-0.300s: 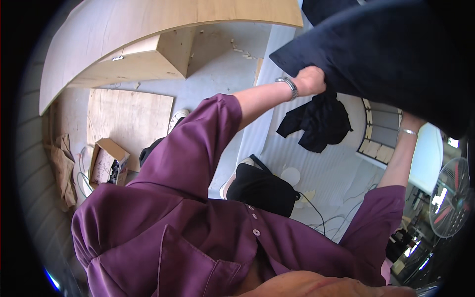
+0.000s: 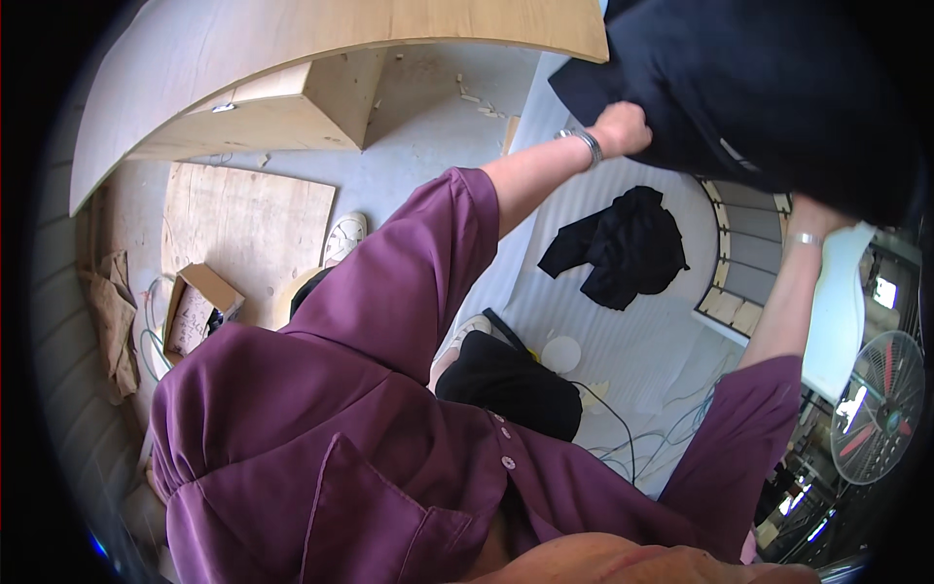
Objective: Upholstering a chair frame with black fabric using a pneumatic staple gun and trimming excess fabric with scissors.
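Both of my arms, in purple sleeves, reach up toward a large black cloth (image 2: 769, 88) that fills the upper right. My left hand (image 2: 625, 127), with a metal watch on its wrist, grips the cloth's lower left edge. My right hand (image 2: 812, 216) is up under the cloth's right side, with its fingers hidden in the fabric and only the wrist with a bracelet showing. Below the cloth, a second black garment (image 2: 623, 245) lies crumpled on a white ribbed surface (image 2: 584, 321).
A black bag (image 2: 511, 384) sits by my feet, with cables (image 2: 623, 443) trailing beside it. A standing fan (image 2: 880, 404) is at right. At left are a plywood sheet (image 2: 243, 229), an open cardboard box (image 2: 195, 310) and a wooden tabletop (image 2: 321, 39). A white shoe (image 2: 345, 237) lies nearby.
Both hands have risen a little with the black cloth, which now sits slightly higher in the picture.
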### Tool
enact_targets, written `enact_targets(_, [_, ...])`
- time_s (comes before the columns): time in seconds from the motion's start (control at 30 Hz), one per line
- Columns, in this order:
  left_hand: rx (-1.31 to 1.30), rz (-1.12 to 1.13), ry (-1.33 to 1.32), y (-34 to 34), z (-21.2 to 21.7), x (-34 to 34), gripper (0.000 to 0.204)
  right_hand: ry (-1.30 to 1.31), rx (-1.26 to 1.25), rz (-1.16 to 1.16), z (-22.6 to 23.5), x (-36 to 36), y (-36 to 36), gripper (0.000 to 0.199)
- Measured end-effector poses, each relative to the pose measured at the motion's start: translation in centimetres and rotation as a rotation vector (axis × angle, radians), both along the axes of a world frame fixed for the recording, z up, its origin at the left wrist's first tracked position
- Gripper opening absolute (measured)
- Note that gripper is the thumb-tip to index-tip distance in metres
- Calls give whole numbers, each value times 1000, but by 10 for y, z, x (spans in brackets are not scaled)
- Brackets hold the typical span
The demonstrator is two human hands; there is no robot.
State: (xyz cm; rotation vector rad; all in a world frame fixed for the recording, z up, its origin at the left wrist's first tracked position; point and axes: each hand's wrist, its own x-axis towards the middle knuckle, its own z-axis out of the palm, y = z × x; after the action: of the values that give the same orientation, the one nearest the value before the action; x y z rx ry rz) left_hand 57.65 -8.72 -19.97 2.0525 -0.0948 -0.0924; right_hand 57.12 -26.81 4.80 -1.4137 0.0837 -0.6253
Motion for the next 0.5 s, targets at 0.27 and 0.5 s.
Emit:
enact_targets(0.27, [-267, 97, -100, 27, -6, 56, 74, 80, 201, 255, -69, 109, -14, 103])
enact_targets(0.5, [-281, 15, -176, 20, -13, 46, 80, 120, 233, 232, -79, 105, -34, 99])
